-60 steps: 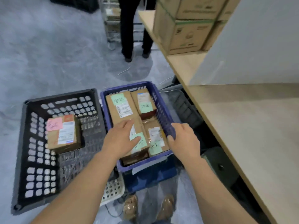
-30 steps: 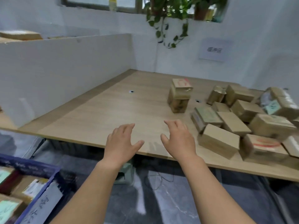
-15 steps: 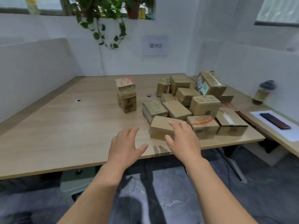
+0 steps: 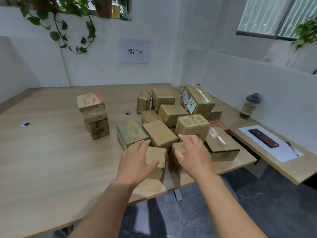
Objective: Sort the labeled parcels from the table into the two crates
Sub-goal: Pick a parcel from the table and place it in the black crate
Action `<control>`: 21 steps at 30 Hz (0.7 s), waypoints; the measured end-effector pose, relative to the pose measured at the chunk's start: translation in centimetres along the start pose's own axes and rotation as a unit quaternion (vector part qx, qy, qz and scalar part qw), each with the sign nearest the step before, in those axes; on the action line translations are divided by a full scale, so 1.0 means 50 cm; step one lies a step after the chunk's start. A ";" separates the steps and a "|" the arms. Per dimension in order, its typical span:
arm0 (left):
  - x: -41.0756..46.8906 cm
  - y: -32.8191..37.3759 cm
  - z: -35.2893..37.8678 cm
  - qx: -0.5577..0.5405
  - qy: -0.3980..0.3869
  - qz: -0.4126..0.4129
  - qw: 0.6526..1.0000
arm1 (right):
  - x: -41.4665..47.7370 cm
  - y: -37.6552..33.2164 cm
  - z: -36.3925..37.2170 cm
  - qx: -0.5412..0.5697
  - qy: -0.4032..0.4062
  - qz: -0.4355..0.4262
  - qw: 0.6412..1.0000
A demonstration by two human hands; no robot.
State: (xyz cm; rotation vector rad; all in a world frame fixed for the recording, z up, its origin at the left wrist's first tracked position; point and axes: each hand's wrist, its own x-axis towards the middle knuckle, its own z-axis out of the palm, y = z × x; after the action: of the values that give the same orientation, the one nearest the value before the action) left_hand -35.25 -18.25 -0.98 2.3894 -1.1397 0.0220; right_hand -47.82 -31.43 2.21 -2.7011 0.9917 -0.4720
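A white paper sign [image 4: 135,51] with printed characters hangs on the back wall, with a trailing vine plant [image 4: 56,18] up left of it. On the side table [image 4: 291,170] at the right stand a dark bottle [image 4: 249,106] and a white sheet [image 4: 281,152]. A dark flat case [image 4: 263,140] and a pen [image 4: 292,148] lie on the sheet.

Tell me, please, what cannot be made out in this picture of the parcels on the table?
- Head view: left hand covers the top of the nearest plain parcel; any label is hidden.
- Right hand covers the parcel beside it; contact cannot be judged.
- Green note on the tilted parcel: writing too small.
- Both crates: outside the frame.
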 end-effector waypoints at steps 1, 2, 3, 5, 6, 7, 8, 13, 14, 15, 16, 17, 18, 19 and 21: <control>0.025 0.003 0.009 -0.001 -0.004 -0.002 1.000 | 0.026 0.009 0.002 -0.002 0.002 0.001 1.000; 0.051 0.004 0.018 0.000 -0.008 -0.004 1.000 | 0.051 0.017 0.004 -0.003 0.004 0.003 1.000; 0.076 0.005 0.026 0.003 -0.012 -0.005 1.000 | 0.075 0.024 0.008 -0.005 0.004 0.005 1.000; 0.124 0.003 0.046 0.002 -0.021 -0.003 1.000 | 0.121 0.042 0.018 -0.007 -0.004 0.013 1.000; 0.145 0.002 0.056 -0.005 -0.024 -0.001 1.000 | 0.142 0.052 0.024 -0.007 -0.008 0.017 1.000; 0.163 0.000 0.067 -0.013 -0.027 0.000 1.000 | 0.162 0.063 0.031 -0.008 -0.012 0.022 1.000; 0.181 0.000 0.077 -0.021 -0.027 0.001 0.999 | 0.180 0.074 0.037 -0.009 -0.016 0.028 0.999; 0.262 0.016 0.129 -0.033 -0.051 0.011 0.998 | 0.253 0.143 0.063 -0.013 -0.030 0.085 0.996; 0.278 0.023 0.136 -0.034 -0.062 0.009 0.997 | 0.263 0.161 0.064 -0.006 -0.024 0.101 0.995; 0.291 0.031 0.143 -0.036 -0.075 0.008 0.996 | 0.271 0.179 0.063 0.000 -0.017 0.118 0.993; 0.303 0.039 0.150 -0.040 -0.087 0.010 0.995 | 0.277 0.196 0.062 0.003 -0.010 0.136 0.991; 0.314 0.047 0.157 -0.044 -0.098 0.013 0.994 | 0.283 0.213 0.060 0.005 -0.003 0.153 0.988; 0.325 0.056 0.162 -0.050 -0.108 0.015 0.993 | 0.291 0.228 0.058 0.004 0.004 0.169 0.986; 0.334 0.065 0.167 -0.057 -0.118 0.014 0.991 | 0.299 0.240 0.056 0.002 0.011 0.182 0.983; 0.355 0.082 0.179 -0.068 -0.136 0.008 0.988 | 0.321 0.263 0.056 -0.001 0.017 0.200 0.980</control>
State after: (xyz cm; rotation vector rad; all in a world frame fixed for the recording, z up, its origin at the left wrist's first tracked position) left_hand -28.40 -37.25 -3.26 2.3102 -1.2379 -0.3766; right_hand -42.95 -51.53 -1.02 -2.4079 1.4965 -0.4360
